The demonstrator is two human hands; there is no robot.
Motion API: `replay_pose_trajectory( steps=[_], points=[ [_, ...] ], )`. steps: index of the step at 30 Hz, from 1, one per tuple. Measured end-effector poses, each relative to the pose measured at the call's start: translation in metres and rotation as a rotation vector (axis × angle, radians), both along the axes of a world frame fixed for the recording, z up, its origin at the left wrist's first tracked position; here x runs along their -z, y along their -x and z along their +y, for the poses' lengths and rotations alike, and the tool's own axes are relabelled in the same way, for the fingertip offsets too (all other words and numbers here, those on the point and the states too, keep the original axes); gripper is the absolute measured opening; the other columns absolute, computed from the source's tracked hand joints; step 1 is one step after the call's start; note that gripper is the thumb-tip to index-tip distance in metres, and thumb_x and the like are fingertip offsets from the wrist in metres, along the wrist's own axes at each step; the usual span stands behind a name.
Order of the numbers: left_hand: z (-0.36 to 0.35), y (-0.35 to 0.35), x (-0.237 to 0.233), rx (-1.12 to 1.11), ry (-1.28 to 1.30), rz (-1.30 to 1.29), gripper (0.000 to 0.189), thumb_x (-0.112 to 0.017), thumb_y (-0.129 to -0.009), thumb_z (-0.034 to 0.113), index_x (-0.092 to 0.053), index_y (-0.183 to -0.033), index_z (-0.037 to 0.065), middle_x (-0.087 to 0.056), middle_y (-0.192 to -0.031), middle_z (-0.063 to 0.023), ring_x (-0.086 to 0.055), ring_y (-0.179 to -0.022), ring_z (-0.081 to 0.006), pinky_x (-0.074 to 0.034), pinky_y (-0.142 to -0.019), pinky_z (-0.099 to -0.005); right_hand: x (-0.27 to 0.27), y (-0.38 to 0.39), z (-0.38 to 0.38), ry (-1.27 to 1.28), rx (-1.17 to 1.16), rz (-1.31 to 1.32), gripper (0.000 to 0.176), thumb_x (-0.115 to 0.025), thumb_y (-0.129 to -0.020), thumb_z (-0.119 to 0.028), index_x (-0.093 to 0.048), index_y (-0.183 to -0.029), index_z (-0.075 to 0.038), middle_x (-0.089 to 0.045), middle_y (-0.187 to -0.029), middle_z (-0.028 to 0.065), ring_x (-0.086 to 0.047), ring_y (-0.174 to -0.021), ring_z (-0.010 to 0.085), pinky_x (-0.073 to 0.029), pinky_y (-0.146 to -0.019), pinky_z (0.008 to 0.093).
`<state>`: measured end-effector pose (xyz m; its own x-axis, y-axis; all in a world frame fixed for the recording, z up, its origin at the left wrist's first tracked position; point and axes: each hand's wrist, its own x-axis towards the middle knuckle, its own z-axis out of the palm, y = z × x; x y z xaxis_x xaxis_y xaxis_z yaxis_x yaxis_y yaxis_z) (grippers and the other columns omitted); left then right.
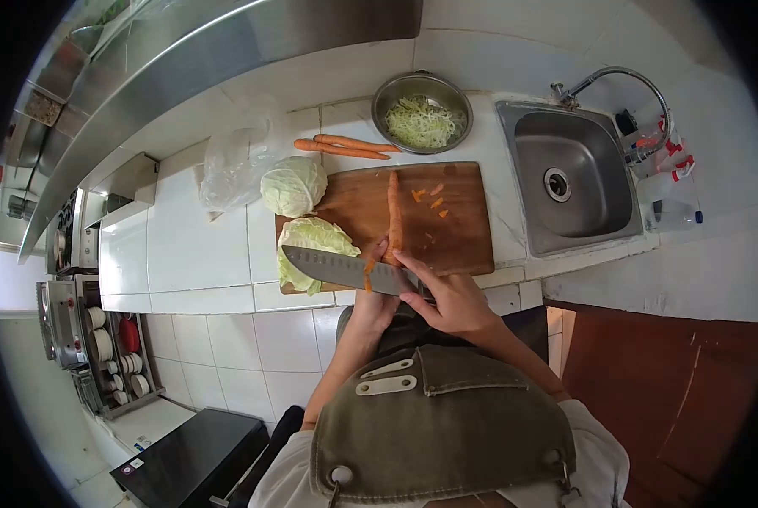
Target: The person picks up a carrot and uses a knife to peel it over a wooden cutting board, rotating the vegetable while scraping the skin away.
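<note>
A carrot (395,212) lies lengthwise over the wooden cutting board (455,241), its lower end at my hands. My left hand (375,306) is closed on that lower end, partly hidden behind the knife. My right hand (457,303) grips the handle of a wide knife (328,267), with one finger extended to the carrot. The blade points left, and orange peel clings to it. Small orange scraps (436,202) lie on the board's right part. A cut cabbage piece (315,241) and a round cabbage (294,185) are at the board's left.
Several carrots (345,146) lie behind the board, beside a metal bowl (382,118) of shredded cabbage. A clear plastic bag (237,165) is at the left. The sink (535,182) and bottles (672,213) are to the right. A metal shelf (252,38) hangs above.
</note>
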<state>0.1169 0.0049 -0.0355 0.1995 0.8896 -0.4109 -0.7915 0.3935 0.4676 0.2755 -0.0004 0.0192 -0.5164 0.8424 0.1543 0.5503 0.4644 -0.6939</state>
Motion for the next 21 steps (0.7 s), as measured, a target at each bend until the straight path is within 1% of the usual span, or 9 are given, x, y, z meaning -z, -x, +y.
replay_pose_trajectory(
  steps=[2, 5, 11, 13, 14, 16, 17, 19, 21],
  points=[
    [-0.003, 0.002, 0.006, 0.057, -0.031, -0.056, 0.033, -0.046, -0.097, 0.031, -0.05, -0.122, 0.009, -0.058, -0.104, -0.0023, -0.058, -0.093, -0.0131, -0.049, -0.077, -0.0278, -0.003, -0.001, -0.001, 0.076, -0.002, -0.043, 0.061, -0.063, -0.087, -0.031, -0.04, -0.141, -0.012, -0.062, -0.116, 0.0177, -0.064, -0.09, 0.035, -0.052, -0.074, 0.0405],
    [-0.004, -0.002, -0.011, -0.035, 0.065, -0.088, 0.027, -0.044, -0.098, 0.027, -0.056, -0.109, 0.006, -0.061, -0.094, -0.0046, -0.059, -0.084, -0.0148, -0.051, -0.072, -0.0285, -0.006, -0.001, 0.001, -0.133, -0.022, 0.024, 0.062, -0.064, -0.086, -0.032, -0.041, -0.14, -0.013, -0.062, -0.114, 0.0185, -0.063, -0.091, 0.0359, -0.052, -0.076, 0.0402],
    [0.0, 0.001, -0.001, 0.131, -0.047, -0.46, 0.031, -0.042, -0.097, 0.031, -0.055, -0.106, 0.004, -0.059, -0.101, -0.0045, -0.058, -0.093, -0.0138, -0.049, -0.076, -0.0264, -0.009, -0.003, 0.003, -0.103, -0.034, -0.001, 0.065, -0.067, -0.083, -0.035, -0.042, -0.14, -0.016, -0.064, -0.109, 0.0163, -0.064, -0.088, 0.0351, -0.052, -0.076, 0.0403],
    [-0.001, 0.001, -0.002, 0.152, -0.1, -0.546, 0.03, -0.043, -0.097, 0.031, -0.052, -0.112, 0.006, -0.058, -0.109, -0.006, -0.057, -0.1, -0.0155, -0.05, -0.08, -0.0278, -0.009, -0.002, 0.004, -0.223, -0.033, -0.025, 0.062, -0.065, -0.085, -0.036, -0.042, -0.139, -0.014, -0.063, -0.106, 0.0119, -0.064, -0.084, 0.0298, -0.051, -0.074, 0.0398],
    [-0.003, 0.0, -0.003, 0.15, -0.101, -0.547, 0.03, -0.043, -0.097, 0.031, -0.052, -0.112, 0.006, -0.058, -0.109, -0.006, -0.057, -0.1, -0.0155, -0.05, -0.08, -0.0278, -0.01, -0.002, 0.005, -0.223, -0.036, -0.026, 0.062, -0.065, -0.085, -0.036, -0.042, -0.139, -0.014, -0.063, -0.106, 0.0119, -0.064, -0.084, 0.0298, -0.051, -0.074, 0.0398],
    [-0.011, -0.004, -0.003, -0.025, -0.006, -0.146, 0.03, -0.044, -0.098, 0.032, -0.048, -0.119, 0.01, -0.056, -0.115, -0.0059, -0.056, -0.104, -0.017, -0.05, -0.084, -0.0306, -0.013, -0.001, 0.007, -0.282, -0.011, 0.005, 0.061, -0.065, -0.085, -0.036, -0.044, -0.136, -0.013, -0.066, -0.091, 0.0108, -0.065, -0.076, 0.0292, -0.051, -0.07, 0.04],
    [-0.012, -0.005, -0.004, -0.025, -0.005, -0.146, 0.03, -0.044, -0.098, 0.032, -0.048, -0.119, 0.01, -0.056, -0.115, -0.0059, -0.056, -0.104, -0.017, -0.05, -0.084, -0.0306, -0.012, -0.002, 0.006, -0.281, -0.01, 0.004, 0.061, -0.065, -0.085, -0.036, -0.044, -0.136, -0.013, -0.066, -0.091, 0.0108, -0.065, -0.076, 0.0292, -0.051, -0.07, 0.04],
    [-0.014, -0.007, -0.007, -0.01, -0.048, -0.115, 0.032, -0.044, -0.099, 0.032, -0.045, -0.124, 0.014, -0.055, -0.117, -0.0047, -0.055, -0.106, -0.017, -0.049, -0.087, -0.0321, -0.007, -0.005, 0.005, -0.069, 0.003, -0.1, 0.059, -0.065, -0.085, -0.037, -0.045, -0.135, -0.013, -0.065, -0.077, 0.0102, -0.065, -0.068, 0.0286, -0.051, -0.063, 0.0391],
    [-0.016, -0.009, -0.014, -0.049, -0.038, -0.084, 0.03, -0.045, -0.099, 0.03, -0.046, -0.124, 0.013, -0.055, -0.118, -0.0063, -0.056, -0.105, -0.0184, -0.05, -0.085, -0.0328, -0.007, -0.004, 0.008, -0.129, -0.012, 0.0, 0.06, -0.064, -0.085, -0.038, -0.044, -0.136, -0.013, -0.064, -0.072, 0.0099, -0.064, -0.064, 0.0284, -0.051, -0.061, 0.0386]
  ],
)
